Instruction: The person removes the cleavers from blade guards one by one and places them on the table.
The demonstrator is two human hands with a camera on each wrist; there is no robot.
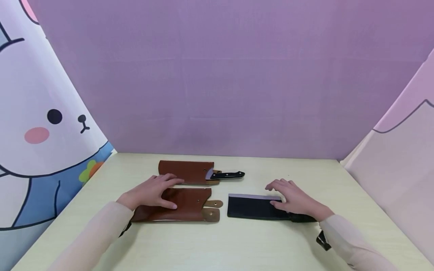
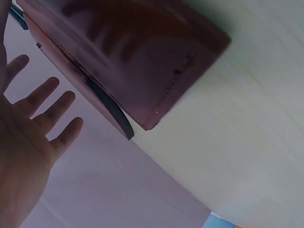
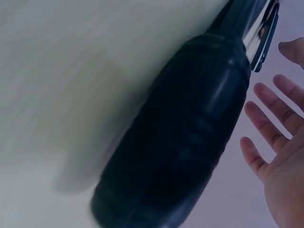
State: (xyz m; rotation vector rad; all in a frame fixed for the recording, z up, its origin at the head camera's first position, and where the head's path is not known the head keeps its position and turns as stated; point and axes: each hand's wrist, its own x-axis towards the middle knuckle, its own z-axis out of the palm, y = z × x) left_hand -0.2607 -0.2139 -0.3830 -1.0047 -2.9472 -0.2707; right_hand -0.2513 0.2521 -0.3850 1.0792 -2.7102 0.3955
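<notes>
My left hand [image 1: 152, 192] hovers over the near brown leather knife sheath [image 1: 193, 210], its fingers spread and relaxed. In the left wrist view, that hand [image 2: 28, 126] holds nothing and is beside the sheath's stitched closed end [image 2: 156, 95]. The sheath lies flat, its snap straps [image 1: 213, 203] pointing right. On the right, a cleaver with a black blade and a bright edge [image 1: 254, 207] lies flat. Above its handle end is my right hand [image 1: 298, 199], fingers loosely bent. The right wrist view shows the thick black handle [image 3: 175, 137] with the empty hand [image 3: 285, 156] beside it.
Behind the near sheath lies a second brown sheath [image 1: 183, 171] with a knife in it, its riveted black handle [image 1: 228, 175] sticking out to the right. A purple cloth backdrop [image 1: 217, 94] rises at the back edge of the pale table [image 1: 190, 244]. Printed cloths flank both sides.
</notes>
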